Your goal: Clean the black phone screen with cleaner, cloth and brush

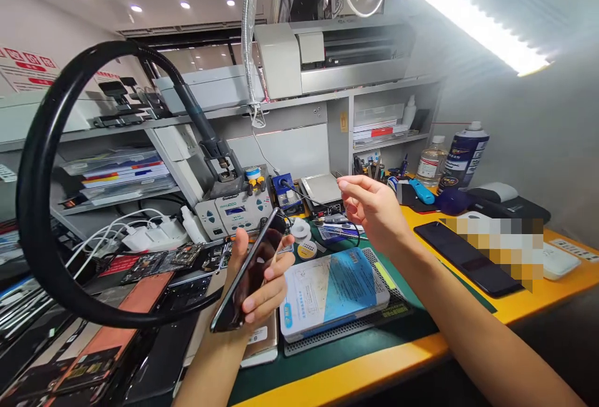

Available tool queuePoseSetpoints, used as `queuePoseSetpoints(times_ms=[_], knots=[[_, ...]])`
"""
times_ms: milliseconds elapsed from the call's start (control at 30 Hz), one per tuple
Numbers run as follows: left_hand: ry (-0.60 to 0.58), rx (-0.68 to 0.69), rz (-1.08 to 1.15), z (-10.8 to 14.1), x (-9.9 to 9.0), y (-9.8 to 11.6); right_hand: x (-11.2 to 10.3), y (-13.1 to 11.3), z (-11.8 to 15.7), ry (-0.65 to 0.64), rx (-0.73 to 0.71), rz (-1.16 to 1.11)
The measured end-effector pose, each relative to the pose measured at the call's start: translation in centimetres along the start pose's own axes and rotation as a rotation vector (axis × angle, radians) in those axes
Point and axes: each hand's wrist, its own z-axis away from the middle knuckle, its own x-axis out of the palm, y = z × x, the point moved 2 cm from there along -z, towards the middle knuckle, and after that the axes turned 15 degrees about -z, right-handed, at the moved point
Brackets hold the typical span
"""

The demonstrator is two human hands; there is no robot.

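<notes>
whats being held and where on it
The left hand holds a black smartphone across its middle, thumb on one long edge, fingers on the other. The right hand is raised, holding nothing.

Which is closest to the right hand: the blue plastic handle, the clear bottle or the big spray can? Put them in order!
From the open right hand, in the head view:
1. Bright blue plastic handle, lying on the yellow desk, just right of the hand.
2. Clear plastic bottle, standing behind the handle.
3. Tall blue-and-white spray can, standing farther right.
</notes>
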Motion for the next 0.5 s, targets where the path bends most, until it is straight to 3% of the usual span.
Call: queuePoseSetpoints(times_ms=[267, 500], knots=[[0.032, 0.116, 0.025, 0.1, 0.6, -0.4, 0.0, 0.0, 0.2, 0.043, -0.126, -0.008], [0.306, 0.172, -0.084, -0.3, 1.1, 0.6, 0.7, -0.1, 1.5, -0.119, -0.177, 0.017]])
